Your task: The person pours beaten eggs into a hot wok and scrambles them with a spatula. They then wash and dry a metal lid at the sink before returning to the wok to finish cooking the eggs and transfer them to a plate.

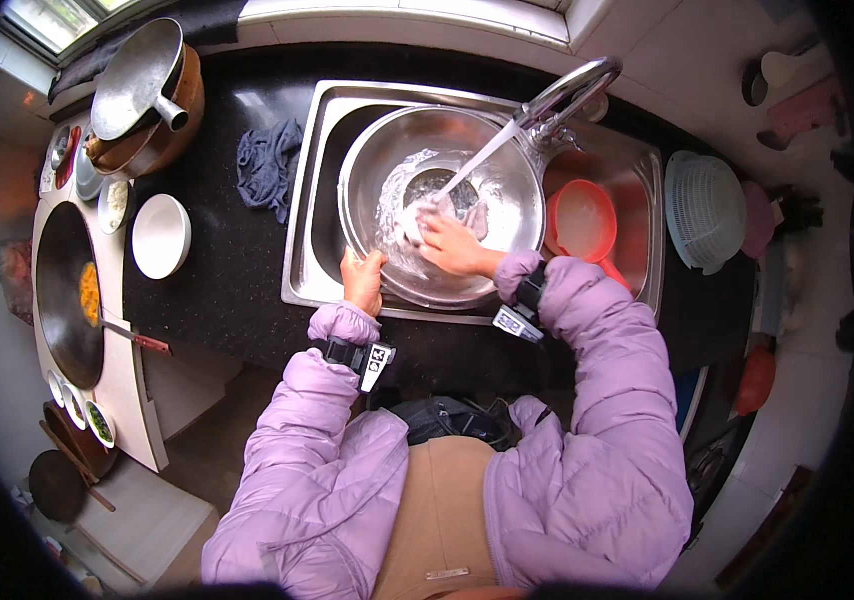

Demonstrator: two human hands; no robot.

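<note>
A large stainless-steel basin (pixel 505 225) stands in the left bowl of the sink. Water pours into it from the curved chrome faucet (pixel 562 94). My left hand (pixel 364 281) grips the basin's near-left rim. Inside the basin, my right hand (pixel 451 241) lies over a wet, pale cloth (pixel 476 220), fingers spread in the stream; whether they grip the cloth is hard to tell. To the right, a red plastic ladle or strainer (pixel 610 217) with pale contents rests in the smaller sink bowl.
A crumpled dark-blue cloth (pixel 268 166) and a white bowl (pixel 162 236) lie left of the sink. Farther left are stacked metal pans (pixel 138 79) and a wok (pixel 59 292) with orange food. A pale plastic colander (pixel 704 212) stands at the right.
</note>
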